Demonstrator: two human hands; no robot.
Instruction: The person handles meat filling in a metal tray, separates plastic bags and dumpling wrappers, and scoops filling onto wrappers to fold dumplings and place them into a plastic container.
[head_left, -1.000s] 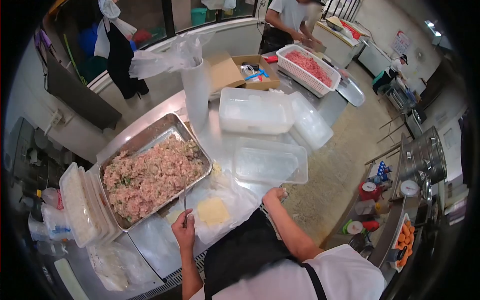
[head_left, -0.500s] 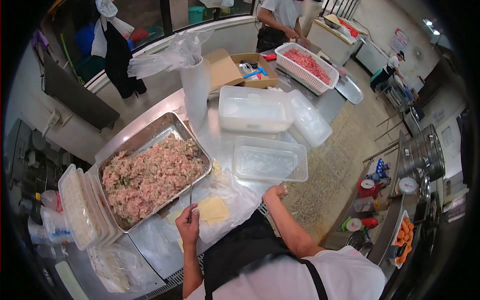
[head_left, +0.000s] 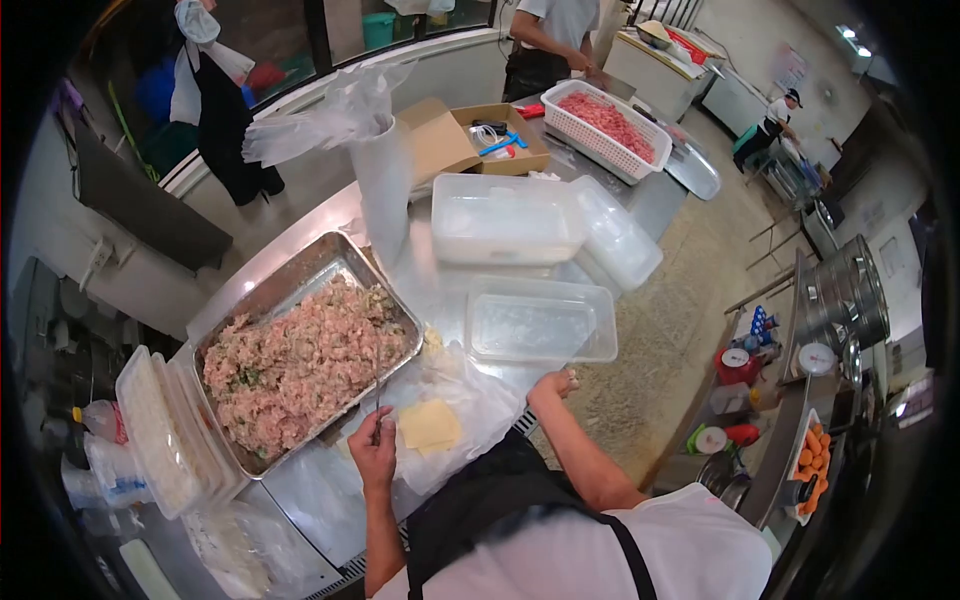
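My left hand (head_left: 374,446) is closed round a thin metal stick-like tool (head_left: 377,400), whose far end reaches the near rim of the metal tray (head_left: 258,470). Minced meat with green bits (head_left: 305,355) fills most of that tray. Just right of this hand, a stack of square yellow dough wrappers (head_left: 430,425) lies on a clear plastic bag (head_left: 490,395). My right hand (head_left: 550,390) is closed near the table edge, below a translucent plastic box (head_left: 543,325). A small pale bit shows at its fingertips, too small to name.
Translucent tubs (head_left: 505,222) and a lid (head_left: 615,235) stand farther back, beside a cardboard box (head_left: 500,140). A co-worker (head_left: 555,45) stands behind a white basket of minced meat (head_left: 607,130). Stacked plastic containers (head_left: 155,430) stand left; shelves with steamers (head_left: 850,300) stand right.
The view has shifted slightly. My left hand has moved a little left and down, still holding the metal tool, and the wrappers show more fully. My right hand stays almost in place.
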